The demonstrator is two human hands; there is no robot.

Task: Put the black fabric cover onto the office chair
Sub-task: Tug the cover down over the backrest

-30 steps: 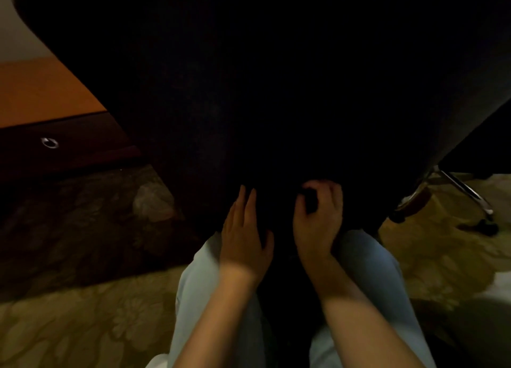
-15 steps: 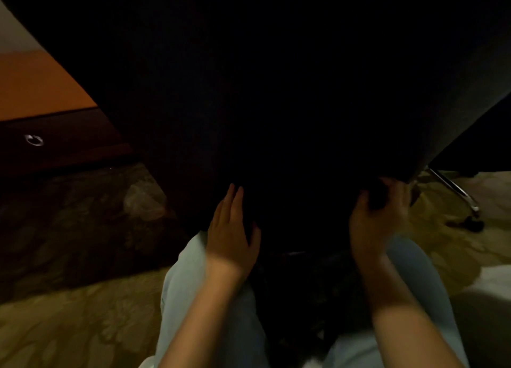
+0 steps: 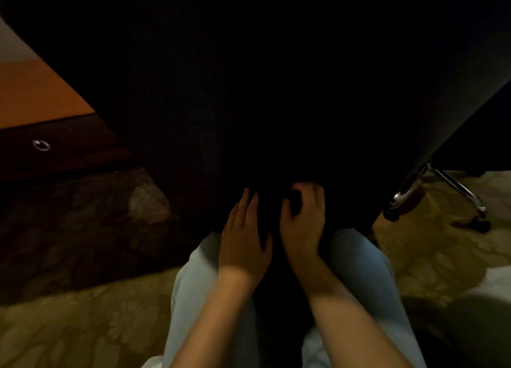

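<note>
The black fabric cover (image 3: 262, 91) wraps the office chair's back and fills most of the view, very dark. Its lower edge hangs just above my knees. My left hand (image 3: 243, 237) lies flat against the cover's lower edge, fingers straight. Beside it, my right hand (image 3: 302, 218) curls its fingers round a fold of the black fabric at that edge. A chrome leg of the office chair (image 3: 453, 185) with a castor shows at the right. The seat is hidden.
A wooden desk (image 3: 36, 99) with a dark drawer front and a ring pull (image 3: 41, 145) stands at the left. Patterned carpet (image 3: 83, 326) covers the floor. My legs in pale trousers (image 3: 193, 298) are under the chair's edge.
My right hand has come back from the right side of the cover's edge to the middle, close to my left hand. The left hand has kept its flat hold.
</note>
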